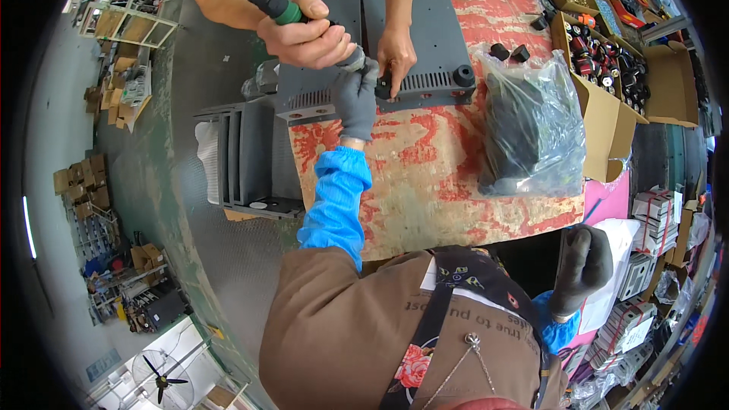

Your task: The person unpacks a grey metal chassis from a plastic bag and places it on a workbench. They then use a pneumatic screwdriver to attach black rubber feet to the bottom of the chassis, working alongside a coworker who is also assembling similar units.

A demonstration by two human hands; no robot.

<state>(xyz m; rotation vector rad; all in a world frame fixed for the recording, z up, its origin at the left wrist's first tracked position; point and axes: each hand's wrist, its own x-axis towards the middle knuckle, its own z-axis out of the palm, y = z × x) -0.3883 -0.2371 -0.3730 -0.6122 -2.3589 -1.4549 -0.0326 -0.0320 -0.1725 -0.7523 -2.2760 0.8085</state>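
Observation:
My left hand, in a grey glove, reaches to the front edge of two dark grey metal casings with slotted vents. Its fingers are bent together beside the tip of a power screwdriver; what they pinch, if anything, is hidden. A co-worker's hand grips that screwdriver, while the other hand presses a small black part at the casing edge. A round black foot sits at the right corner. My right hand, gloved too, is closed in a fist by white sheets; its contents are hidden.
A clear plastic bag of dark parts lies on the worn red-and-wood tabletop. Loose black feet are behind it. Open cartons of small parts line the right. More grey casings stand at the left.

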